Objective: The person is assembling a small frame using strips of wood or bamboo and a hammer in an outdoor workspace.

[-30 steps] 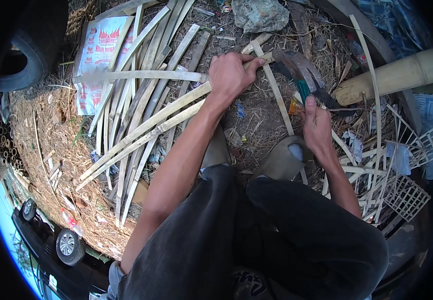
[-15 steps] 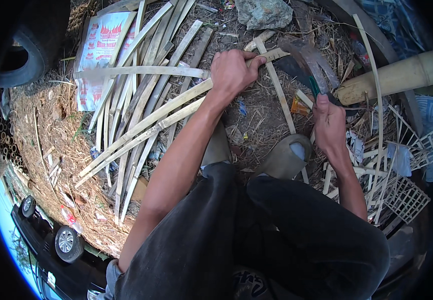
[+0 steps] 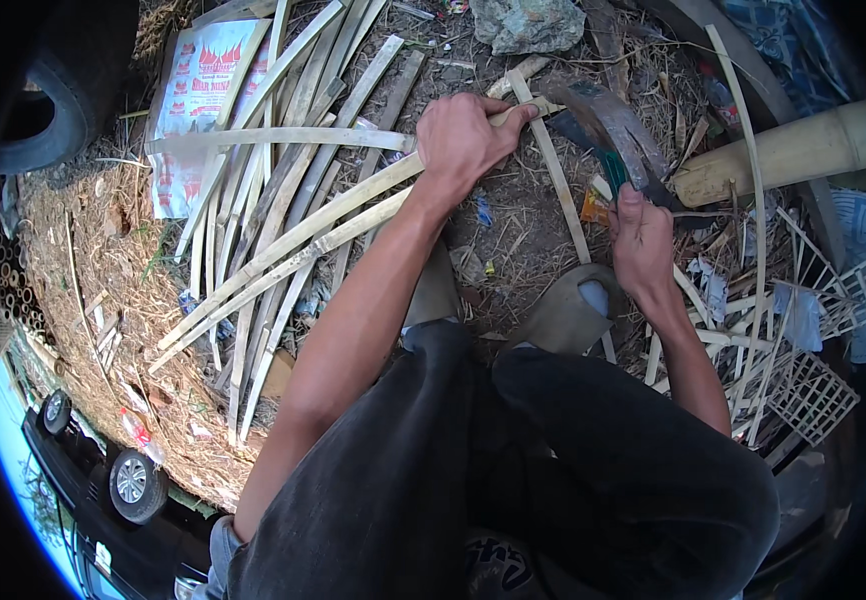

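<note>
My left hand (image 3: 465,140) is closed around the far end of a long pale bamboo strip (image 3: 328,212), which slopes down to the left. A second bamboo strip (image 3: 338,242) runs just below it, and I cannot tell whether the same hand grips it too. My right hand (image 3: 643,240) is wrapped round the handle of a machete with a broad, worn, slightly curved blade (image 3: 625,128). Green shows where blade and handle meet. The blade's far end is close to the strip's tip, just right of my left thumb; whether they touch is unclear.
Many bamboo strips (image 3: 275,215) lie piled at the left, partly over a printed sheet (image 3: 198,75). A thick bamboo pole (image 3: 788,160) lies at the right, above broken white lattice (image 3: 813,400). A rock (image 3: 528,25) sits at the far side, a tyre (image 3: 38,125) far left.
My right hand has shifted slightly left, and the machete blade has swung closer to the strip's tip. My left hand has moved slightly left and keeps its hold.
</note>
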